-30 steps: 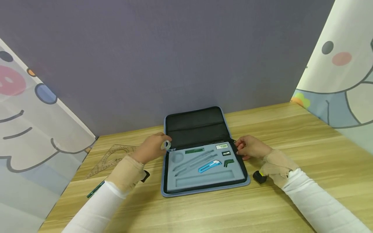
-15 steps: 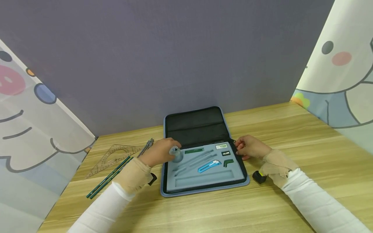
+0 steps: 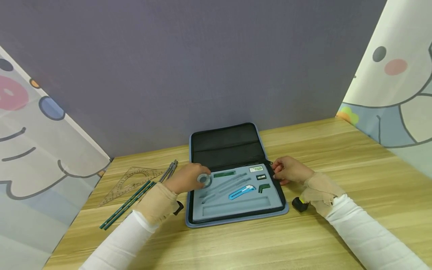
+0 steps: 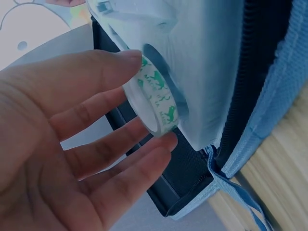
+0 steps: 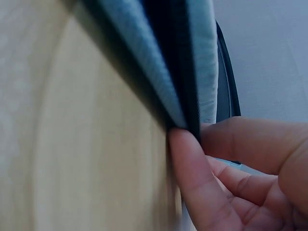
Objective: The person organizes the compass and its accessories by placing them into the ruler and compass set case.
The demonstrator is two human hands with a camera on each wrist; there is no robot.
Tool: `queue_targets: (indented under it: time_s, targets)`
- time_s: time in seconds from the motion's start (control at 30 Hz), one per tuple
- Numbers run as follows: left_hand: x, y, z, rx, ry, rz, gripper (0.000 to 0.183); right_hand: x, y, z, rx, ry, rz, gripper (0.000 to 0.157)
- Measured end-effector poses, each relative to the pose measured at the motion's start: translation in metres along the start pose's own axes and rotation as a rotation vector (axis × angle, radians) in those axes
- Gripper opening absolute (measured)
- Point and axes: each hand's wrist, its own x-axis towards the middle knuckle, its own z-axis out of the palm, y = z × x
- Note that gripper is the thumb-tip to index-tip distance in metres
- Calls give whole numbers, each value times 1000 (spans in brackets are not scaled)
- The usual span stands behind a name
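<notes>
My left hand (image 3: 185,178) holds a roll of tape (image 4: 163,94) with green print by its rim, between thumb and fingers. The roll is at the round recess in the upper left of a grey foam tray (image 3: 216,220). That tray lies in an unzipped blue and black zip case (image 3: 226,148). On the far side, my right hand (image 3: 289,170) pinches the case's zippered edge (image 5: 190,96) between thumb and finger. In the tray lie a blue utility knife (image 3: 242,192), a sharpener (image 3: 261,177), an eraser (image 3: 255,169) and small green pieces (image 3: 264,188).
Left of the case, a clear set square (image 3: 129,180), two dark green pencils (image 3: 125,206) and a metal compass (image 3: 168,170) lie on the wooden table (image 3: 236,247). Slim pencil-shaped recesses and a long one show in the tray. A grey panel (image 3: 216,75) stands behind.
My left hand has carried the tape roll rightward from the case's left edge to the round recess, and the roll has tipped flatter. The right hand has stayed at the case's edge.
</notes>
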Motion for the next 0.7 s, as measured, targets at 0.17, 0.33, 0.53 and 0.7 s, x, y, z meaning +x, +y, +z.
queue_targets:
  time_s: [0.17,0.33,0.53,0.7]
  targets:
    - [3,-2,3,18,-18,2,37,-1,-1,0,7,-4,0,31]
    - [4,-3,4,18,-31,6,36,-2,-2,0,9,-8,2,31]
    - [4,-4,5,6,-32,1,37,-1,-1,0,15,-10,7,31]
    - [5,-3,6,11,-30,12,38,-1,-1,0,14,-10,6,30]
